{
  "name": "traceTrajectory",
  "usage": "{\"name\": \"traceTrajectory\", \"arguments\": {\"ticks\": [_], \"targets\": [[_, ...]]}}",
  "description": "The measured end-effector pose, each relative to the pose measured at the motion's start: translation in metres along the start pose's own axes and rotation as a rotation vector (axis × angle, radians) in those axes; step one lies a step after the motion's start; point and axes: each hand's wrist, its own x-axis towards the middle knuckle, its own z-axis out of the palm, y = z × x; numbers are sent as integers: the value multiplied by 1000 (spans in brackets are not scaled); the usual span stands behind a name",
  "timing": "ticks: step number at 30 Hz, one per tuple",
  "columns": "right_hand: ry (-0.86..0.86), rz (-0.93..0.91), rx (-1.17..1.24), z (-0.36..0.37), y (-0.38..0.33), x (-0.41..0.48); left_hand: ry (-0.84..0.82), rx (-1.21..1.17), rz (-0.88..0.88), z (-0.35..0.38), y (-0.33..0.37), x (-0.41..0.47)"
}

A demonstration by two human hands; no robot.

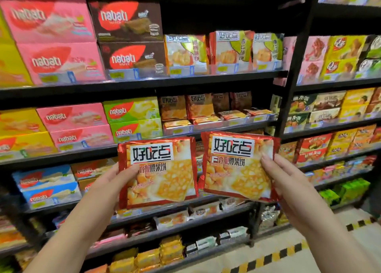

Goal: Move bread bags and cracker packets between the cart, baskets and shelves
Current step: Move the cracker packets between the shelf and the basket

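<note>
I hold two identical red-edged cracker packets upright in front of the black shelves. My left hand [112, 180] grips the left packet [162, 175] at its left edge, thumb on the front. My right hand [282, 173] grips the right packet [237, 169] at its right edge, thumb over the front. The two packets hang side by side, nearly touching, level with the third shelf. Similar orange packets [198, 110] lie and stand on the shelf just above and behind them.
Nabati wafer boxes [61, 64] fill the left of the shelves. A black upright post [292, 66] divides this shelf unit from another unit on the right. Small packets [171, 250] fill the bottom shelves. A yellow-black striped line [288, 252] runs along the floor.
</note>
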Motion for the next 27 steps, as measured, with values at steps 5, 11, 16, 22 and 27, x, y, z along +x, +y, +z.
{"name": "traceTrajectory", "arguments": {"ticks": [5,11,16,22,27], "targets": [[-63,1,-34,27,10,89,1,-39,22,-10,-3,73],[-127,-11,-138,53,14,181,44,33,29,-20,-2,155],[-145,13,-133,70,22,228,83,25,-7,-21,-4,195],[-197,49,-112,78,26,277,145,54,-2,-18,3,214],[-267,41,-110,80,26,314,202,71,-4,-11,11,219]]}}
